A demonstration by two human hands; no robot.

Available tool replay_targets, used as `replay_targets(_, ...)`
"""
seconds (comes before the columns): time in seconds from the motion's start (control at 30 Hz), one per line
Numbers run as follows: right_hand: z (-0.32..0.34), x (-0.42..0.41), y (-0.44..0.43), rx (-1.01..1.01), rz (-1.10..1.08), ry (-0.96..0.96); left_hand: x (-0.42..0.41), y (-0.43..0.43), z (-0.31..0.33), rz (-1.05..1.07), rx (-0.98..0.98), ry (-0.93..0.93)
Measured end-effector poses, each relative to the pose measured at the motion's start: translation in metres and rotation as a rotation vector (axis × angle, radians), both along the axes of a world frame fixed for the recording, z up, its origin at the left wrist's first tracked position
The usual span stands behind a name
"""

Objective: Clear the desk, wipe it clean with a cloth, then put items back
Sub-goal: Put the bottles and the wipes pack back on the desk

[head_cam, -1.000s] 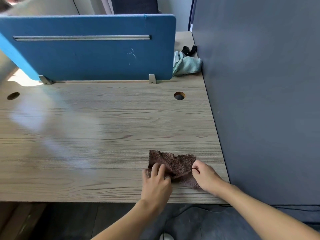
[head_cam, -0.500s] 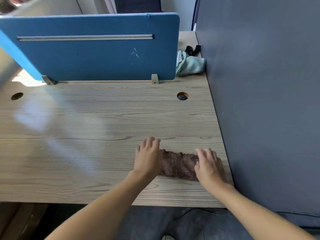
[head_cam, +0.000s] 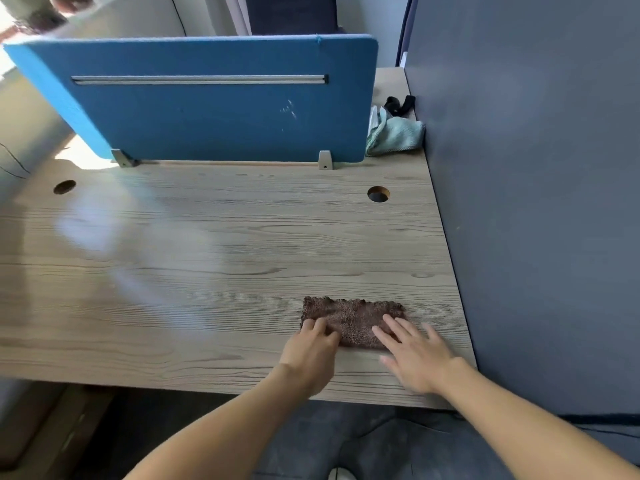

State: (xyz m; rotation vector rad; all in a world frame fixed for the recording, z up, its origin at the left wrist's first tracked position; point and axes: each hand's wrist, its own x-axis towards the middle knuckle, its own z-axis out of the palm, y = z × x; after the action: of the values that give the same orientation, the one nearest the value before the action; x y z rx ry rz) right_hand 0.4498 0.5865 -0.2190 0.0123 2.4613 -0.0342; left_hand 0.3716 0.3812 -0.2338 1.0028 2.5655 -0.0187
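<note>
brown cloth (head_cam: 353, 318) lay widthwise at lower right; your left hand (head_cam: 308, 351) curled on its left end, grip unclear, right hand (head_cam: 417, 356) flat on its right.

One wide head camera looks forward and down, close over the desk (head_cam: 194, 244). It faces the blue divider (head_cam: 214, 123) behind.

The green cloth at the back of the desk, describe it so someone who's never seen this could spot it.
Start at the blue divider panel across the back of the desk. Just past its right end, against the grey partition wall, lies a crumpled cloth. It is mint green, unlike the black strap behind it and the flat brown cloth near the front edge.
</note>
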Motion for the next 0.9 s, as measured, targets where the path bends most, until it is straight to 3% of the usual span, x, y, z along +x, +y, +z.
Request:
replay_targets(0.13,0.025,-0.027,-0.026,-0.032,0.002,0.089,-0.025,-0.016,0.03,0.204,0.197,-0.091)
replay_targets(0.3,0.094,-0.11,-0.116,-0.13,0.089,0.267,-0.092,-0.112,0.113,0.547,0.37,0.033)
replay_targets(0.43,0.159,-0.176,-0.243,-0.233,0.218,0.334,-0.122,-0.249,0.196,0.784,0.474,0.172)
replay_targets(0.63,0.243,-0.219,-0.483,-0.404,0.4,0.423,-0.098,-0.49,0.305,1.004,0.531,0.414)
replay_targets(0.73,0.284,-0.216,-0.607,-0.459,0.571,0.524,-0.066,-0.605,0.333,1.113,0.513,0.51)
replay_targets(0.9,0.339,-0.213,-0.768,-0.514,0.754,0.506,-0.018,-0.747,0.355,1.343,0.474,0.622)
